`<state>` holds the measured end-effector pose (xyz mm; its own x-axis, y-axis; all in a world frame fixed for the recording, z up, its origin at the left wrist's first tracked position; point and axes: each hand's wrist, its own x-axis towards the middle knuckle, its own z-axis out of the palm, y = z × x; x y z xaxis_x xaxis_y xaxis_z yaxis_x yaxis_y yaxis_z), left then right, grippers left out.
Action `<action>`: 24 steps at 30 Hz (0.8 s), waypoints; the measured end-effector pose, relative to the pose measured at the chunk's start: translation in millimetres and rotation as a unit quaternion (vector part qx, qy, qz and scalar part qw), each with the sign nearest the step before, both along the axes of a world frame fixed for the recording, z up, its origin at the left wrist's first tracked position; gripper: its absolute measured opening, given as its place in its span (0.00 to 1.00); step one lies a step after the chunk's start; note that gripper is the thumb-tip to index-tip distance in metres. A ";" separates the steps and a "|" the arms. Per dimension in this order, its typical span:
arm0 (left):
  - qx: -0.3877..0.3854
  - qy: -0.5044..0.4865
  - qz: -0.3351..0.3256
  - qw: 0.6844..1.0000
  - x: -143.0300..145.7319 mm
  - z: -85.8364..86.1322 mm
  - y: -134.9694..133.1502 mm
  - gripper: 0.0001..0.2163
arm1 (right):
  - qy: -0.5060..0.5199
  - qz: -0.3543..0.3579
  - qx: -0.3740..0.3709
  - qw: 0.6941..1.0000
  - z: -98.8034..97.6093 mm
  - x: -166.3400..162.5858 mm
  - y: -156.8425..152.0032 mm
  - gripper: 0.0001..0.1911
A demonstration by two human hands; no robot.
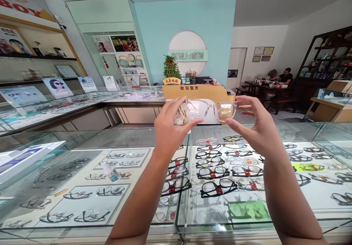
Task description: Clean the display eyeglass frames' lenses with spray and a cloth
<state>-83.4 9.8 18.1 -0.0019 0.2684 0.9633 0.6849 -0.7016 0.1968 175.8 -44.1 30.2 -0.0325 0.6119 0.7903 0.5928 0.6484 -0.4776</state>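
A pair of clear-framed eyeglasses is raised level above the glass counter, lenses facing me. My left hand is closed on one end of the frame, its thumb under the lower rim. A crumpled beige cloth also sits within that hand, behind the thumb. At the other end, my right hand grips the frame with its thumb at the lower rim and its fingers by the temple side. Printed marks show faintly on the lenses. A small white bottle with a blue label is on the counter at the left.
Under the glass of the display counter lie rows of eyeglasses. A white box rests at the left. Beyond are another display case, a wooden cashier desk and a person at a dark table.
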 end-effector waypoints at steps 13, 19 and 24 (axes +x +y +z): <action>-0.008 -0.038 -0.006 0.999 -1.2 -0.5 -0.8 0.31 | 0.092 0.009 -0.039 0.995 1.6 2.9 3.7 0.16; -0.065 -0.077 -0.059 0.993 -4.9 -3.1 3.9 0.29 | 0.102 -0.001 -0.042 0.994 3.2 1.5 -0.2 0.18; -0.107 -0.089 -0.098 0.985 -4.4 -0.5 2.0 0.28 | 0.104 -0.006 -0.070 0.992 2.7 3.5 1.7 0.24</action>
<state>-87.7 11.8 17.6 -0.0933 0.4769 0.8740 0.4825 -0.7462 0.4587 179.3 -42.4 32.9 0.1305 0.7153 0.6865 0.4792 0.5606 -0.6753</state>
